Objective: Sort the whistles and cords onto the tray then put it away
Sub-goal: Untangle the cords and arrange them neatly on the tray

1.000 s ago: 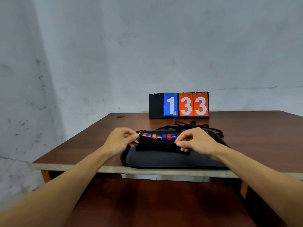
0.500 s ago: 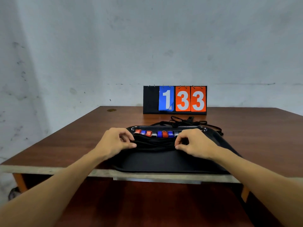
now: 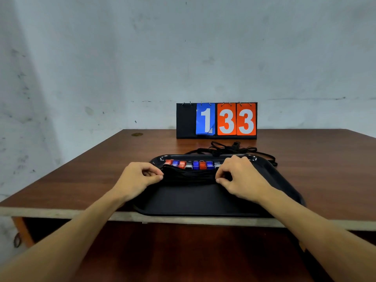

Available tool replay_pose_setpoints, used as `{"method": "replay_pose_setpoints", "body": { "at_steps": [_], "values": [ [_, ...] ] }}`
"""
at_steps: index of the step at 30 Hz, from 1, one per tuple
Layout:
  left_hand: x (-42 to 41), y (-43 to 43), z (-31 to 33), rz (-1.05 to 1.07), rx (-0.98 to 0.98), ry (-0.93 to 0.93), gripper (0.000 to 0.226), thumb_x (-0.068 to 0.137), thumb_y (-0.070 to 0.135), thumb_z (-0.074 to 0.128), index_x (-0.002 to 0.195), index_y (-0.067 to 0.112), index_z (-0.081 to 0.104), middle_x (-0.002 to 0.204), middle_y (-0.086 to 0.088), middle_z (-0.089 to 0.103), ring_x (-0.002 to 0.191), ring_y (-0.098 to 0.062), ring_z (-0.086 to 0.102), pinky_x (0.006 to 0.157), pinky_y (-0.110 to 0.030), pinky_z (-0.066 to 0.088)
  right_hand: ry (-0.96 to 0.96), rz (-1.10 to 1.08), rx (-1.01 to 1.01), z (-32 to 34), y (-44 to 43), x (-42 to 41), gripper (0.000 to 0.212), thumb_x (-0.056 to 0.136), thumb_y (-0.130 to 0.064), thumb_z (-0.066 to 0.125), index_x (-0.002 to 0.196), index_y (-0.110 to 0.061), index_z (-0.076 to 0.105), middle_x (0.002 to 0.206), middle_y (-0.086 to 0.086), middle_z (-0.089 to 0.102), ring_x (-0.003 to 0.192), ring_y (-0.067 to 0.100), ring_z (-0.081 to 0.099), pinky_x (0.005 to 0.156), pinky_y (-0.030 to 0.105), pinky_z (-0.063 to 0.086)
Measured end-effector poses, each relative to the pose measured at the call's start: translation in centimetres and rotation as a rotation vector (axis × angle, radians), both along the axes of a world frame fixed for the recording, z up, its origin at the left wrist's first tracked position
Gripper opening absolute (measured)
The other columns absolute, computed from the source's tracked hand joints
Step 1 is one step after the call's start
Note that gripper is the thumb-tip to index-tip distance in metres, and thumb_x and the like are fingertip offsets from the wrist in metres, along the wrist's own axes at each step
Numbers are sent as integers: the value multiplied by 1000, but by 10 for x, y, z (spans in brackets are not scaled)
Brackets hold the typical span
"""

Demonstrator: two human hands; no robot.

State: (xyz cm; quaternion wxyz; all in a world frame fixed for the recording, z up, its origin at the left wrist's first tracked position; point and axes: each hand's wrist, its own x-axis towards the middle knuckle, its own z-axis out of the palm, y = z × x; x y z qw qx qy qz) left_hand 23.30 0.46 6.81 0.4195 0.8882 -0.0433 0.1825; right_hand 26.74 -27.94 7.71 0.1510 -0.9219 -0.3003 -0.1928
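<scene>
**Both hands on the cords at the tray's middle**

A person's left hand [image 3: 139, 180] and right hand [image 3: 243, 181] hold the two ends of a bundle of black cords [image 3: 189, 176] lying crosswise on a black tray [image 3: 203, 202]. On each hand the fingers are curled in, with thumb and forefinger pinching an end of the bundle. Just behind the cords, a row of whistles [image 3: 192, 165] in red, blue and grey runs along the tray's far rim, side by side and touching.

The tray sits at the front edge of a brown wooden table [image 3: 97, 171], its near rim about level with that edge. The near half of the tray floor is bare. Open wood stretches to the left of the tray as far as the table's side edge, and a broad strip lies open to the right.

Beyond the far rim, a tangle of loose cords [image 3: 230, 149] lies on the wood, one loop trailing round the tray's right far corner. Behind that, a flip scoreboard [image 3: 216, 120] reading 1 and 33 stands near the table's back edge, before a pale wall [image 3: 122, 58].
</scene>
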Motion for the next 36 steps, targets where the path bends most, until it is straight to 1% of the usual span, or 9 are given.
{"method": "replay_pose_setpoints", "body": {
  "at_steps": [7,11,14,21,24,26,32,34,36],
  "values": [
    [-3,0,0,16,-94,11,10,72,9,81,74,17,76,62,3,67,56,-2,54,57,-8,43,-25,-11,26,-1,-2,-3,12,87,-31,64,94,-26,72,95,-9,64,95,7,52,97,32,38],
    [-5,4,5,88,-411,-2,10,75,7,77,80,15,76,69,0,70,62,-6,61,61,-15,49,-36,-40,164,2,-3,-1,13,91,-31,60,96,-25,70,96,-8,62,95,6,51,97,33,35],
    [-2,9,5,181,-616,-13,7,81,4,70,87,9,72,69,-3,66,52,-4,58,48,-14,45,-30,-83,262,7,-2,11,12,90,-26,60,96,-23,71,91,-11,61,92,7,55,97,38,43],
    [26,17,0,307,-409,111,10,81,16,63,80,8,68,69,-3,63,60,-17,54,56,-27,44,13,-249,362,17,12,57,10,90,-22,61,95,-21,70,93,-7,66,94,11,59,99,43,45],
    [39,17,-1,434,-323,73,13,82,29,59,78,19,66,79,0,67,80,-23,63,76,-35,53,-25,-358,360,23,16,81,12,91,-25,59,97,-22,70,102,-3,69,100,14,57,90,32,30],
    [44,12,1,495,-262,89,18,82,37,56,81,22,65,88,0,67,88,-25,62,86,-37,50,-5,-385,337,28,18,94,15,91,-31,60,101,-23,69,107,-3,68,105,16,55,86,34,26],
    [46,11,0,487,-190,136,31,77,47,51,91,25,67,98,-1,68,95,-27,60,92,-38,47,301,-339,-99,30,34,105,41,87,-44,64,123,-27,60,123,-2,59,123,22,48,107,49,26],
    [45,11,0,479,-174,146,31,78,47,51,92,26,67,97,0,68,94,-26,60,92,-39,47,259,-320,-135,27,37,106,29,86,-36,67,112,-24,68,117,-1,64,116,21,53,104,47,34],
    [44,12,1,463,-194,138,29,79,45,50,90,26,67,96,1,67,93,-25,60,92,-40,47,195,-275,-1,26,37,105,20,86,-25,69,103,-17,73,110,3,69,107,20,60,97,37,45]
  ]
}}
